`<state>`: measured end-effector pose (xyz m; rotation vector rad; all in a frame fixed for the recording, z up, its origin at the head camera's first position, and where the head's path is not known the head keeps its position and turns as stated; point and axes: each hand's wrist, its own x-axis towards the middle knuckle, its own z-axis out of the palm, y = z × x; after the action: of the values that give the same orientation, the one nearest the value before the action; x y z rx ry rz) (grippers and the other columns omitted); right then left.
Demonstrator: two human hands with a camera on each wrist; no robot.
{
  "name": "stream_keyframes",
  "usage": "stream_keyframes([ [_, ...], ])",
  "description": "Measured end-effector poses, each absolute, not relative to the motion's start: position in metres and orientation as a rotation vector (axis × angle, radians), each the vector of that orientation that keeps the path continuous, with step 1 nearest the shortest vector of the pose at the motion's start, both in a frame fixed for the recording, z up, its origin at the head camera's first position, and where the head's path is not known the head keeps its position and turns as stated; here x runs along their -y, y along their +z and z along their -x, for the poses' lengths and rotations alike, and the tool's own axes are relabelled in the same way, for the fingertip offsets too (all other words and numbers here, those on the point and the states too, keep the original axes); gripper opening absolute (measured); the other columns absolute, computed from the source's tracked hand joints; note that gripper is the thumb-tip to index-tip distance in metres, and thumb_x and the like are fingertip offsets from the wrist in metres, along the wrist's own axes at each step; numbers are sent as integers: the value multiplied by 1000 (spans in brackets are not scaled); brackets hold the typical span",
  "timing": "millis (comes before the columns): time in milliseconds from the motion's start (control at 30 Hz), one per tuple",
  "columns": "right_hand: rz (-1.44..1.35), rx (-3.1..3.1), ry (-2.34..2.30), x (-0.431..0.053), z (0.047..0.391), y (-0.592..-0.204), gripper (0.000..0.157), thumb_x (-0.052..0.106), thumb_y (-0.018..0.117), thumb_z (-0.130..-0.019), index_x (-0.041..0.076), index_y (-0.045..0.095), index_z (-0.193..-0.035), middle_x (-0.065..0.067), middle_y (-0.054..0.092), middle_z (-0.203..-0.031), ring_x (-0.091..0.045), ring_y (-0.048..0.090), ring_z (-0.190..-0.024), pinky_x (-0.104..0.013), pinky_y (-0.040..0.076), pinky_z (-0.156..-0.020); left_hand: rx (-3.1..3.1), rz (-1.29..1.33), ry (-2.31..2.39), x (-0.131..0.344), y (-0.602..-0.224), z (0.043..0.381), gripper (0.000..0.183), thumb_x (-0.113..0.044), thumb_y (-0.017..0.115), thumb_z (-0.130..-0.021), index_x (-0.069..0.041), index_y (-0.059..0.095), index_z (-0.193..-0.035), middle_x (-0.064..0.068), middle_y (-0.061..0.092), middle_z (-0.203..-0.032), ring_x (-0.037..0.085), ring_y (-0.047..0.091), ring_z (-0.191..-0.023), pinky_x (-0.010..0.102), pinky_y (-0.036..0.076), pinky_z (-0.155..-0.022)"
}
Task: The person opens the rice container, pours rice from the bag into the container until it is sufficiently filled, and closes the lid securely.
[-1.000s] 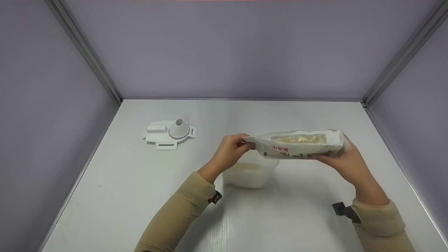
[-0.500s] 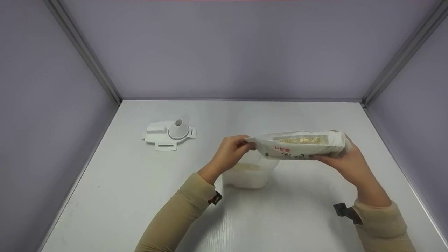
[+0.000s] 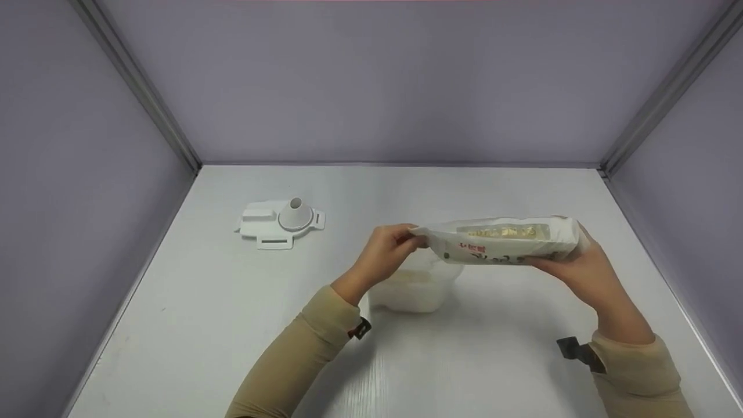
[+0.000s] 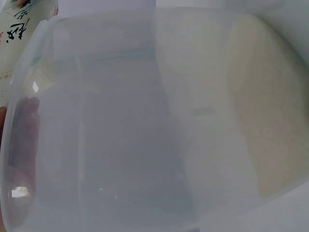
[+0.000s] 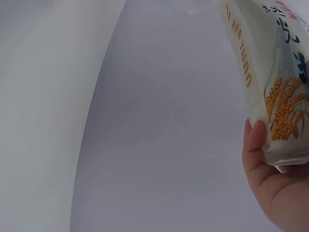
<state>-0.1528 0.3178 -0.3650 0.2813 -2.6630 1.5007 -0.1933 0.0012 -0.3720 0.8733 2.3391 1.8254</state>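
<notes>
My left hand pinches the left end of a white printed rice bag, near its narrowed mouth. At the bag's other end, my right hand grips the base, with the thumb along its side. The bag lies almost level above a translucent plastic container on the table. Pale grain is heaped at one side inside the container in the left wrist view. The left hand and bag hide part of the container's rim, and the bag's mouth is mostly covered by the fingers.
A flat white plastic lid-like piece with slotted tabs and a cone-shaped spout lies at the back left of the white table. Grey panels enclose the table at the back and both sides.
The bag and right hand have shifted slightly to the right, and the left hand a little too. Both hands keep their hold. The container stays in place.
</notes>
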Motion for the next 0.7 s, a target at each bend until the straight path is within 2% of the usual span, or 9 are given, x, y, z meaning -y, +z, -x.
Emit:
stream_keyframes([
  [367, -280, 2651, 1502, -321, 152, -365, 64, 10, 77, -77, 8, 42, -131, 1, 59, -111, -5, 58, -97, -20, 51, -75, -2381, -859, 1810, -6, -373, 194, 16, 1, 56, -91, 8, 66, -101, 18, 68, -97, 24, 65, -90, 25, 52, -78],
  [700, -277, 2650, 1494, -325, 150, -363, 62, 8, 76, -78, 9, 43, -130, 3, 59, -110, -5, 58, -97, -20, 51, -74, -2378, -857, 1797, -10, -372, 194, 16, 2, 56, -91, 8, 66, -103, 18, 68, -96, 25, 66, -88, 23, 51, -76],
])
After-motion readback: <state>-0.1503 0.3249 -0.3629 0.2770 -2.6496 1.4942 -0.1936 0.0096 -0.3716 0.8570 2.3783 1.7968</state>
